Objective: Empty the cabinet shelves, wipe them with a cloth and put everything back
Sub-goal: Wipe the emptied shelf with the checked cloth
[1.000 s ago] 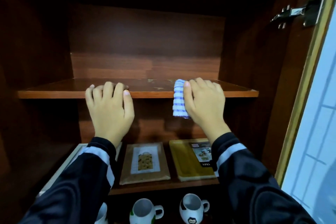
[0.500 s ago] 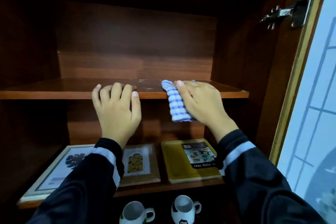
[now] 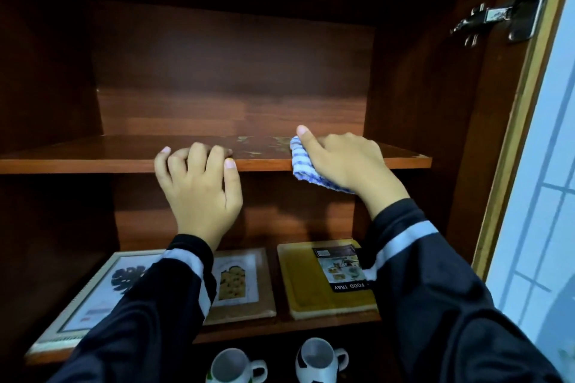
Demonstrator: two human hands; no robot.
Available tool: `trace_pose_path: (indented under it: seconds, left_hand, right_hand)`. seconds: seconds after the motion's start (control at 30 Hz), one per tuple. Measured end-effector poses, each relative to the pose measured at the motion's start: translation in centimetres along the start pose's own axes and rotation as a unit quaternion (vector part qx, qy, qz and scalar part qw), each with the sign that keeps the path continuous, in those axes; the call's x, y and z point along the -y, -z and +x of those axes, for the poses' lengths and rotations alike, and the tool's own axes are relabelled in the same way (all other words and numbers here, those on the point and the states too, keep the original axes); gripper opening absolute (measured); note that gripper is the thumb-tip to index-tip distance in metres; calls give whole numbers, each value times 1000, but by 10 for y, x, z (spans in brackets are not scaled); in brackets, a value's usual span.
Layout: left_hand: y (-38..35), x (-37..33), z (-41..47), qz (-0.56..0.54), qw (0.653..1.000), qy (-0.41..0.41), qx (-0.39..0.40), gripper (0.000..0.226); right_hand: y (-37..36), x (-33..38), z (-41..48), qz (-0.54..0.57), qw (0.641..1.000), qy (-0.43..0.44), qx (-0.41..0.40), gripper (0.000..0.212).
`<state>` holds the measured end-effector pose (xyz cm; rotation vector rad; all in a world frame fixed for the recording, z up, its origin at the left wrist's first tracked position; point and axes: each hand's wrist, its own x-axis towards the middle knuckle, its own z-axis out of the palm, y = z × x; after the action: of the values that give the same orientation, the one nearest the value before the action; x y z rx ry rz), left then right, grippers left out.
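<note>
The upper shelf (image 3: 93, 155) of the brown wooden cabinet is bare, with pale stains (image 3: 258, 143) near its front middle. My right hand (image 3: 351, 162) grips a blue-and-white striped cloth (image 3: 303, 168) and presses it over the shelf's front edge, just right of the stains. Part of the cloth hangs below the edge. My left hand (image 3: 199, 193) hooks its curled fingers over the same front edge, left of the stains, thumb against the edge face.
On the lower shelf lie a framed leaf picture (image 3: 102, 295), a small brown frame (image 3: 239, 283) and a yellow food tray (image 3: 305, 283). Two mugs (image 3: 233, 365) (image 3: 317, 361) stand below. The open door (image 3: 535, 165) and its hinge (image 3: 494, 15) are on the right.
My right hand has turned and carried the cloth up from the front edge onto the shelf top. My left hand keeps its hold on the edge.
</note>
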<state>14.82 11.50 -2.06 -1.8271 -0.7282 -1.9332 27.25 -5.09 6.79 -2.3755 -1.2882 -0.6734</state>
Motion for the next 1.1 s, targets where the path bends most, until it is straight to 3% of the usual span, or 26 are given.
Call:
trace_pose_path:
  seconds: [0.23, 0.4, 0.53, 0.67, 0.9, 1.1]
  left_hand:
    - [-1, 4, -2, -2, 1000, -14, -9, 35]
    - [-5, 7, -1, -4, 999, -27, -26, 33]
    - [-7, 7, -1, -3, 999, -27, -37, 31]
    - [-9, 7, -2, 0, 999, -27, -41, 33]
    - [-9, 8, -2, 3, 999, -29, -39, 42]
    - [-9, 9, -2, 8, 999, -32, -40, 44]
  right_hand:
    - [0, -18, -14, 67, 996, 47, -20, 61]
    - [-6, -15, -20, 19, 994, 5, -109, 63]
    - [-3, 1, -1, -27, 997, -60, -50, 76]
    - [-4, 13, 11, -34, 999, -31, -13, 80]
    - [-2, -7, 1, 54, 998, 35, 0, 65]
    - [-1, -17, -6, 83, 995, -11, -56, 68]
